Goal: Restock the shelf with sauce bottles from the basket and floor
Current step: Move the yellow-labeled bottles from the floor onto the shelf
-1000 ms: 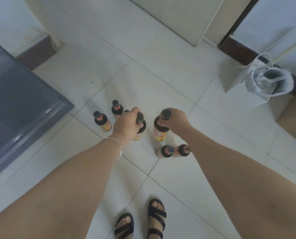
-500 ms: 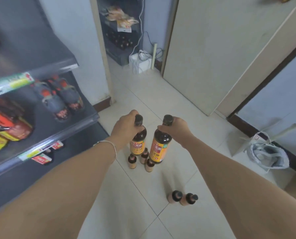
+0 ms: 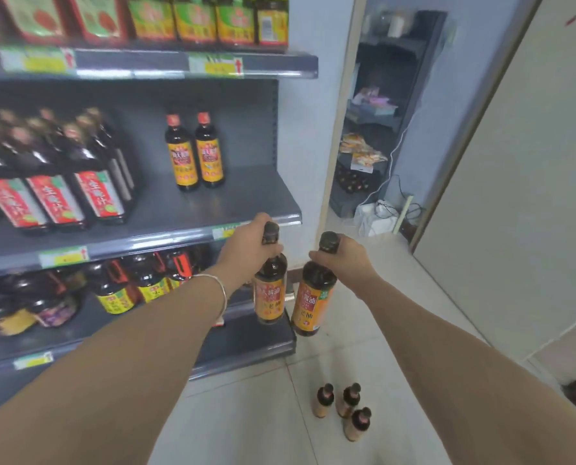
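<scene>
My left hand (image 3: 246,251) grips the neck of a dark sauce bottle with an orange label (image 3: 269,297). My right hand (image 3: 345,260) grips the neck of a second matching sauce bottle (image 3: 311,305). Both bottles hang upright in the air, side by side, just below the front edge of the grey middle shelf (image 3: 192,209). Two matching bottles (image 3: 194,152) stand upright at the back of that shelf, with bare shelf around them. Three more sauce bottles (image 3: 343,407) stand on the tiled floor below my right arm.
Red-labelled dark bottles (image 3: 55,182) fill the left of the middle shelf. Other bottles line the lower shelf (image 3: 119,290) and packets the top shelf (image 3: 192,21). A doorway (image 3: 380,129) opens right of the shelving, with a pale door (image 3: 521,196) beside it.
Both hands have lifted their bottles from the floor up to the middle shelf's height. My view has swung up from the floor to the shelving.
</scene>
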`<state>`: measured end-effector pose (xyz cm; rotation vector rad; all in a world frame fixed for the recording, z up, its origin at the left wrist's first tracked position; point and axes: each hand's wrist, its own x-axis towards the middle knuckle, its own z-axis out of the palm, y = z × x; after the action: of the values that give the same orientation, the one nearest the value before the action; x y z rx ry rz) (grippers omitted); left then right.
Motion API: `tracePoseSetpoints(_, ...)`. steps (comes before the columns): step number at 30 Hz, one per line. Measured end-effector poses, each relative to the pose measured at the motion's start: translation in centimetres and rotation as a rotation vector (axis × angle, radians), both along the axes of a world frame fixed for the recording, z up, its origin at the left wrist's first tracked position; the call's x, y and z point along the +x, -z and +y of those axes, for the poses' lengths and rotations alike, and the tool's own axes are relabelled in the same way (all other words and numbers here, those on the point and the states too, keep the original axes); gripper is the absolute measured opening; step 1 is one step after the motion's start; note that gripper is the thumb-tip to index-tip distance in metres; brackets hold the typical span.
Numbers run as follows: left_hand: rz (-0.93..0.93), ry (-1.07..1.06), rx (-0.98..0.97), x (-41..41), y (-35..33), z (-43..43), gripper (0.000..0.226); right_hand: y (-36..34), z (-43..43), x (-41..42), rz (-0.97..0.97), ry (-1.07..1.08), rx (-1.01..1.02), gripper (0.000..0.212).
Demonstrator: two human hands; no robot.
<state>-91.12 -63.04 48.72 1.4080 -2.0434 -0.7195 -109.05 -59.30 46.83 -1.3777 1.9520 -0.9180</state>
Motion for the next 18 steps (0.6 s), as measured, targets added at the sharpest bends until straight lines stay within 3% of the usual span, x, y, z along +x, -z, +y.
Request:
tracePoseSetpoints(9, -0.103, -0.138, -0.167, 9.4, -7.0, -9.6, 0.037, -8.0, -11.4, 10.1, -0.052, -0.131, -0.174, 0.033)
tracePoseSetpoints(18, -0.091, -0.288, -0.207, 12.2, -8.4, -17.9, 0.044, -9.3, -20.8, 13.9, -0.075, -0.136, -0.302, 0.037)
